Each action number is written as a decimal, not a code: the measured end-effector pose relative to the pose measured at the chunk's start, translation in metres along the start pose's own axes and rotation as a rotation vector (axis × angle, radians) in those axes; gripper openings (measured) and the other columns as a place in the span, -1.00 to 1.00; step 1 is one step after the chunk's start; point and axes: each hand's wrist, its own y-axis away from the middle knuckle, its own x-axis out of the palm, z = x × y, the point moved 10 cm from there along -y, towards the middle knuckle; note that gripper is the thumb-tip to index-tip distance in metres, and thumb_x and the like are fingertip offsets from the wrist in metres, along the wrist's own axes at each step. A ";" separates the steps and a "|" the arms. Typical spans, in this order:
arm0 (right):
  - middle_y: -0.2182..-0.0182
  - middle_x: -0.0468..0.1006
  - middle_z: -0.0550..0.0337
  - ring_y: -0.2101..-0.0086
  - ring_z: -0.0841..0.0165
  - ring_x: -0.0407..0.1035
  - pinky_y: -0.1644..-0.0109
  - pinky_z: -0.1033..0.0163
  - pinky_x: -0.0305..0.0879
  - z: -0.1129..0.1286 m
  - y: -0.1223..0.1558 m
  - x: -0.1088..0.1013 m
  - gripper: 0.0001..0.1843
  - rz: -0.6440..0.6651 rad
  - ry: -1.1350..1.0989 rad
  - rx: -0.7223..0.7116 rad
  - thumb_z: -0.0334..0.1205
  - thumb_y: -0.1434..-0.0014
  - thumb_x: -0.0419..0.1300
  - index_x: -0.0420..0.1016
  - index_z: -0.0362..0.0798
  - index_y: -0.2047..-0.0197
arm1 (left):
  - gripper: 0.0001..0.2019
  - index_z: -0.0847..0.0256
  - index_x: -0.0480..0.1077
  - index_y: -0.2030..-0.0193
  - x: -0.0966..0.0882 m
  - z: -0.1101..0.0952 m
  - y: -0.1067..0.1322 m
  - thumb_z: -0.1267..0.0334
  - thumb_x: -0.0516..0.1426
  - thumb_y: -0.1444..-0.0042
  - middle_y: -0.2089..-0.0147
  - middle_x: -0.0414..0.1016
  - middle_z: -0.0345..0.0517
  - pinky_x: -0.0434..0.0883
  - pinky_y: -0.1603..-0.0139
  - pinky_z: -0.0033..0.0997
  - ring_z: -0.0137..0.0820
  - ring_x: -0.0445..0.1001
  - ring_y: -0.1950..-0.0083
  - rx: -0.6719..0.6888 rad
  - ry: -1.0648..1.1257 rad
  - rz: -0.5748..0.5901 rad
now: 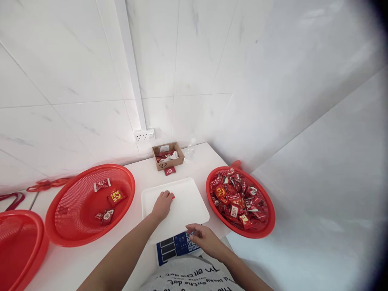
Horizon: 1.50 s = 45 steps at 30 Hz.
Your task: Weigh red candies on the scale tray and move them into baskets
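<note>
A white tray [188,202] sits on a scale with a blue keypad panel [176,247]. My left hand [162,205] rests on the tray, fingers closed round a small red packet [173,197] that peeks out at the fingertips. My right hand [206,239] is at the scale's front edge, fingers curled, fingertips touching the keypad. To the right, a red mesh basket [266,210] holds a heap of red candy packets [236,200]. To the left, another red mesh basket [75,230] holds three red packets [115,197].
A third red basket [18,246] is at the far left edge. A small cardboard box [167,155] with packets stands at the back by the wall, a loose red packet [170,171] before it. A wall socket [144,135] and red cords [45,185] lie behind.
</note>
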 end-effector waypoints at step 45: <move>0.60 0.40 0.33 0.53 0.51 0.21 0.45 0.41 0.10 0.037 0.010 -0.008 -0.79 -0.071 0.001 -0.191 -0.15 -0.04 0.16 0.43 -0.10 0.52 | -0.80 0.25 0.34 0.45 -0.012 -0.010 0.128 0.22 0.09 -0.14 0.58 0.32 -0.24 0.29 0.48 -0.59 -0.53 0.29 0.54 -0.644 1.151 -0.140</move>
